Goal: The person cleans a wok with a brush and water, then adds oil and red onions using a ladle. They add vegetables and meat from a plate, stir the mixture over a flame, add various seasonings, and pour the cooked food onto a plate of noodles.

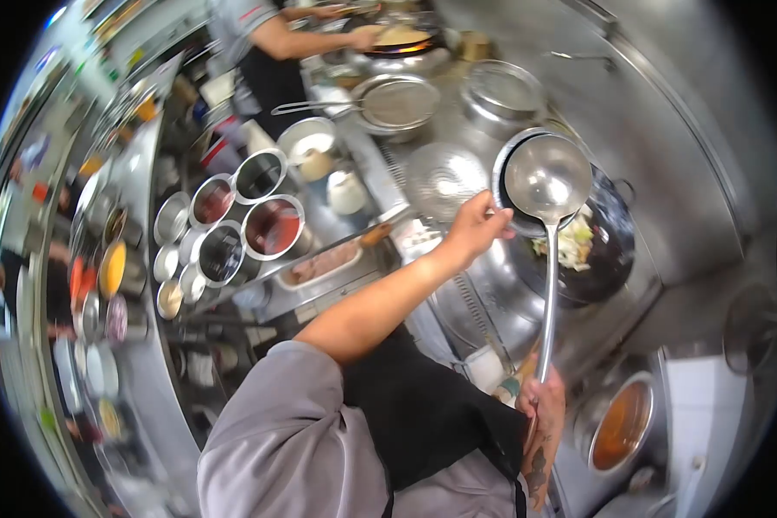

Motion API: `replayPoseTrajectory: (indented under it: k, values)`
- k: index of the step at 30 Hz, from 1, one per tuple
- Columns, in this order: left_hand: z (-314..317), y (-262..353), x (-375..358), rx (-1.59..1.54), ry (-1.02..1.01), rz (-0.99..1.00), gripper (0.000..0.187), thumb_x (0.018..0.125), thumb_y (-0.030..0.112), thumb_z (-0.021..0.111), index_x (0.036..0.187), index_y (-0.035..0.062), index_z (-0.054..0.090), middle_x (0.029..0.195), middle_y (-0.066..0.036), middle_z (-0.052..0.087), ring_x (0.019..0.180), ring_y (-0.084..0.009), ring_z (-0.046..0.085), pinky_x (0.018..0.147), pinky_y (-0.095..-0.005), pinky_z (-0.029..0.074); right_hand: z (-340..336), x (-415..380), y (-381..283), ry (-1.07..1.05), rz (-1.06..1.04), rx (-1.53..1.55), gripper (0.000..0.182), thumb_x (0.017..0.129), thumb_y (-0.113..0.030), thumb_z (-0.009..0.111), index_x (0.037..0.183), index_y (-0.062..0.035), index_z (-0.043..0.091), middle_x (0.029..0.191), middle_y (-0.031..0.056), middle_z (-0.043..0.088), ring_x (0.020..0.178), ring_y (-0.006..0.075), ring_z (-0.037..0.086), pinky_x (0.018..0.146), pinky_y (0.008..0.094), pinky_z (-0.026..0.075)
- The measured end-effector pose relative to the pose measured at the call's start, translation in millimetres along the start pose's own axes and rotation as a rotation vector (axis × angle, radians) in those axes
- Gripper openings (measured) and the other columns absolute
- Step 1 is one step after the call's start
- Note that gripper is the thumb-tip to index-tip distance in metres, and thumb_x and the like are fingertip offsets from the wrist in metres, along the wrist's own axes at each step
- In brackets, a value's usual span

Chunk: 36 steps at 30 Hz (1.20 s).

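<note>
Reaching over a steel stove (492, 293), a person in a gray shirt (272, 432) and black apron (440, 414) worked in a crowded kitchen, while a co-worker (268, 78) farther up the line stood at another pan (397, 39) with an orange glow along its near edge. A black wok (617, 229) sat on the stove before the person, and a dark-lined bowl (500, 173) stood just beside it, partly hidden. A strainer (397, 104) lay farther along, its handle pointing toward the co-worker's side. On the left, steel pots (263, 168) stood grouped together, two of them holding red contents; on the right, a container of orange-brown sauce (622, 423) stood near the person's forearm. The ladle (548, 177) spanned the scene, its round head above the bowl and the wok's edge, its long handle running back toward the apron; whether the head rested on anything could not be told. Chopped pale and green food (574, 246) lay in the wok. The right hand (544, 401) was closed around the ladle's handle. The left hand (479, 226), fingers partly curled, was at the bowl's near side; whether it gripped the rim could not be told
</note>
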<state>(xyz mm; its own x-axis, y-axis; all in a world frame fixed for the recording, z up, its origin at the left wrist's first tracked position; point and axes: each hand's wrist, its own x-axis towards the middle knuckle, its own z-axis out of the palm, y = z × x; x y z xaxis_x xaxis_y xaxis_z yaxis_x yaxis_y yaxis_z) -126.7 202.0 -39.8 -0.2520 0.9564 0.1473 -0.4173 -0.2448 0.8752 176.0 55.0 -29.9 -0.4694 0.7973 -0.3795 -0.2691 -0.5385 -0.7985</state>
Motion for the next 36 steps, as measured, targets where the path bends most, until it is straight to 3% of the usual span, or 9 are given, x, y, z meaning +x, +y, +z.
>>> replayPoseTrajectory:
  k: [6, 12, 18, 21, 25, 29, 32, 34, 36]
  values:
    - [-138, 116, -137, 0.01, 0.54, -0.028, 0.02, 0.093, 0.009, 0.058, 0.113, 0.0037, 0.055, 0.102, -0.011, 0.063, 0.082, -0.02, 0.067, 0.073, -0.0328, 0.06, 62, 31, -8, -0.444, 0.189, -0.239, 0.047, 0.086, -0.008, 0.062, 0.129, 0.0019, 0.046, 0.066, 0.0038, 0.047, 0.047, 0.0095, 0.043, 0.043, 0.022, 0.032]
    - [-297, 165, -344, -0.078, 1.174, 0.43, 0.02, 0.089, 0.004, 0.059, 0.108, 0.0004, 0.053, 0.101, -0.011, 0.061, 0.09, -0.0233, 0.063, 0.075, -0.0373, 0.058, 164, 76, -8, -0.706, 0.398, -0.327, 0.052, 0.087, -0.007, 0.058, 0.135, 0.0004, 0.041, 0.068, 0.0043, 0.047, 0.043, 0.0092, 0.041, 0.041, 0.0232, 0.035]
    - [-436, 133, -590, -0.181, 1.63, 0.712, 0.021, 0.089, 0.0, 0.056, 0.107, -0.0072, 0.051, 0.105, -0.018, 0.059, 0.09, -0.0307, 0.063, 0.079, -0.0398, 0.059, 248, 111, 39, -0.698, 0.232, -0.845, 0.043, 0.093, -0.005, 0.051, 0.135, -0.0006, 0.041, 0.071, -0.0026, 0.047, 0.048, 0.002, 0.042, 0.043, 0.0186, 0.035]
    - [-451, 134, -647, -0.238, 1.838, 0.703, 0.026, 0.093, 0.007, 0.049, 0.113, -0.0094, 0.045, 0.113, -0.021, 0.053, 0.097, -0.0362, 0.061, 0.085, -0.0442, 0.057, 273, 124, 58, -0.756, 0.111, -1.046, 0.045, 0.09, -0.004, 0.052, 0.134, 0.0022, 0.042, 0.079, 0.0061, 0.056, 0.062, 0.0155, 0.057, 0.058, 0.0286, 0.047]
    - [-427, 156, -632, -0.43, 1.937, 0.713, 0.049, 0.096, 0.024, 0.048, 0.131, -0.0056, 0.029, 0.129, -0.025, 0.041, 0.104, -0.0393, 0.059, 0.091, -0.0484, 0.053, 273, 149, 97, -0.768, -0.353, -1.401, 0.051, 0.086, -0.007, 0.056, 0.132, 0.0072, 0.041, 0.093, 0.0276, 0.064, 0.088, 0.0416, 0.064, 0.08, 0.0411, 0.05]
    - [-438, 142, -615, -0.319, 1.919, 0.567, 0.056, 0.094, 0.032, 0.051, 0.133, -0.0015, 0.03, 0.127, -0.023, 0.045, 0.102, -0.0345, 0.059, 0.086, -0.0422, 0.053, 285, 158, 107, -0.726, -0.254, -1.488, 0.054, 0.085, -0.01, 0.058, 0.133, 0.0084, 0.04, 0.096, 0.035, 0.06, 0.096, 0.0485, 0.059, 0.081, 0.0431, 0.049]
    - [-442, 124, -580, -0.211, 1.894, 0.462, 0.05, 0.094, 0.033, 0.049, 0.131, 0.0018, 0.035, 0.123, -0.019, 0.05, 0.095, -0.0297, 0.059, 0.08, -0.038, 0.053, 285, 167, 115, -0.76, -0.375, -1.524, 0.05, 0.086, -0.007, 0.056, 0.132, 0.0072, 0.042, 0.085, 0.0263, 0.064, 0.076, 0.0383, 0.066, 0.068, 0.0403, 0.051]
    - [-442, 110, -555, -0.148, 1.884, 0.34, 0.043, 0.095, 0.033, 0.049, 0.127, 0.006, 0.04, 0.118, -0.016, 0.054, 0.087, -0.0258, 0.059, 0.074, -0.0349, 0.052, 303, 161, 106, -0.671, 0.164, -1.291, 0.043, 0.088, -0.005, 0.054, 0.129, 0.0054, 0.045, 0.074, 0.0115, 0.059, 0.053, 0.0194, 0.059, 0.05, 0.0318, 0.047]
    - [-435, 98, -533, -0.111, 1.831, 0.281, 0.038, 0.095, 0.032, 0.051, 0.124, 0.0089, 0.042, 0.108, -0.013, 0.058, 0.081, -0.022, 0.061, 0.069, -0.034, 0.052, 304, 162, 106, -0.637, 0.256, -1.17, 0.046, 0.089, -0.004, 0.054, 0.133, 0.0047, 0.042, 0.073, 0.0059, 0.054, 0.048, 0.0128, 0.051, 0.044, 0.0272, 0.041]
